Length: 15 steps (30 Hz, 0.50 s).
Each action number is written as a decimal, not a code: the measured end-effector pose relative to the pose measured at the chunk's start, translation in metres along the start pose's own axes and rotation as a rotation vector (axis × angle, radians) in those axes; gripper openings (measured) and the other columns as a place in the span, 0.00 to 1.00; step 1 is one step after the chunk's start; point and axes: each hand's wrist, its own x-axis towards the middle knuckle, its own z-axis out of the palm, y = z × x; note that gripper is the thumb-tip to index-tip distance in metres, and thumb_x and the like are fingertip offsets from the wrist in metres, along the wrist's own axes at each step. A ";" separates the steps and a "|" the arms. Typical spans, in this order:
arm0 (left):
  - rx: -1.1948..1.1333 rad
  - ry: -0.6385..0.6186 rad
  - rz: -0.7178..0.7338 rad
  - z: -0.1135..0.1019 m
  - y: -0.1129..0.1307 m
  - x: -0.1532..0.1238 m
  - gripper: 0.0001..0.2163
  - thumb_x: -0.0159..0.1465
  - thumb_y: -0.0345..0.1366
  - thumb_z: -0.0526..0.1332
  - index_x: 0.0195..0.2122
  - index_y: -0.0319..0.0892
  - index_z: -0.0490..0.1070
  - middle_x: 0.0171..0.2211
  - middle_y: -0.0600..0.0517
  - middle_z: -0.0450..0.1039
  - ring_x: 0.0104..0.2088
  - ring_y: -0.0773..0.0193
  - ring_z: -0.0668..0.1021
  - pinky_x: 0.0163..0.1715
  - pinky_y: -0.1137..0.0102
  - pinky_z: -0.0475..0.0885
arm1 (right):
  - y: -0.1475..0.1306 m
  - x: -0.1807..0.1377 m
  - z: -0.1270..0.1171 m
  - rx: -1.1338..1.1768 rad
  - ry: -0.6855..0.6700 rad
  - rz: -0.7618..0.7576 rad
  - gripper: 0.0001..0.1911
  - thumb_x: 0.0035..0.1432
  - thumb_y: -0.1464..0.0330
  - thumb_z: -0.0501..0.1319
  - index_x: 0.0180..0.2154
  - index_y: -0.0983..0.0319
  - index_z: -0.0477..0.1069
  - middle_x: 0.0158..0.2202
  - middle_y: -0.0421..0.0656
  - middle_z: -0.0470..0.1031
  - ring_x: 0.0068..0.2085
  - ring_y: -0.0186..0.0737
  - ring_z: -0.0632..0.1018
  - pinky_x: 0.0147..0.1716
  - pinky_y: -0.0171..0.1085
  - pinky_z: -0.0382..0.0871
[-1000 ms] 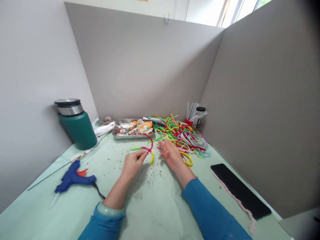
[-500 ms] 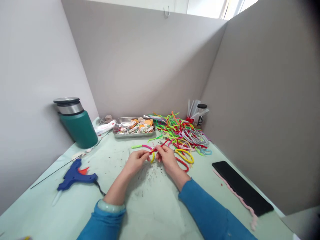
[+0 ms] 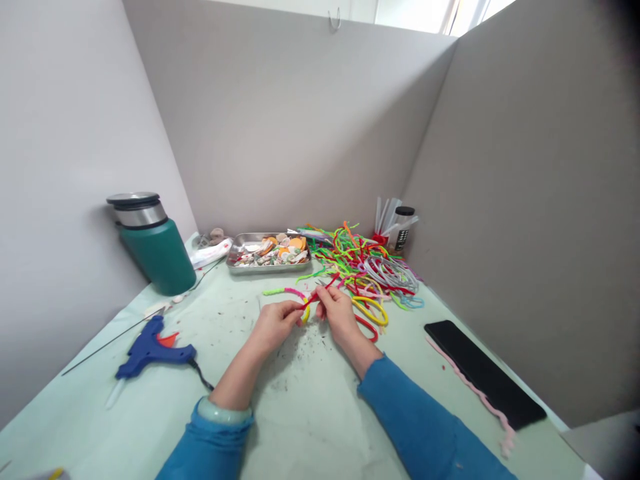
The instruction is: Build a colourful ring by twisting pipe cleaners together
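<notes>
Where the grey partition (image 3: 300, 120) stands: it walls off the back, with side panels limiting sideways reach.
Table (image 3: 310, 413): pale green, dark specks scattered between the forearms; this stretch offers the wrists the widest room.
Green bottle (image 3: 155, 257): far left, well apart from the hands.
Pipe-cleaner tangle (image 3: 347, 250): back right, beyond the right hand; its loose ends look apt to snag.
Steel tray (image 3: 270, 270): filled with small round and patterned pieces, its near rim bounding forward movement.
Blue glue gun (image 3: 150, 350): left, muzzle away, its cord running toward the left forearm.
Scissors handles (image 3: 370, 311): yellow and red loops just beside the right hand, crowding that side.
Left hand (image 3: 273, 325): thumb and fingers pinch the red strand near the coloured join.
Right hand (image 3: 337, 313): thumb and fingertips grip the same strand farther along.
Red pipe cleaner (image 3: 309, 301): stretched between both hands; green, pink and yellow lengths show just beside it. It should be feather-light, fuzzy, non-slip, bendable yet springy; best pinched near the join, avoiding probably sharp wire ends.
</notes>
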 end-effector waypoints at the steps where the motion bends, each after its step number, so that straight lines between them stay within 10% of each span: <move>1: 0.029 -0.007 0.013 -0.001 0.002 -0.001 0.12 0.58 0.38 0.54 0.30 0.39 0.75 0.23 0.52 0.74 0.24 0.67 0.70 0.25 0.74 0.60 | 0.001 -0.001 0.000 -0.010 -0.001 -0.009 0.17 0.51 0.55 0.59 0.24 0.63 0.67 0.11 0.34 0.63 0.14 0.29 0.63 0.15 0.29 0.54; 15: -0.030 -0.042 0.053 0.001 0.000 0.000 0.11 0.58 0.36 0.53 0.31 0.39 0.74 0.27 0.52 0.75 0.26 0.67 0.71 0.27 0.74 0.61 | -0.001 0.003 -0.004 -0.050 -0.016 -0.092 0.16 0.55 0.57 0.56 0.28 0.63 0.70 0.13 0.35 0.65 0.15 0.29 0.64 0.16 0.29 0.55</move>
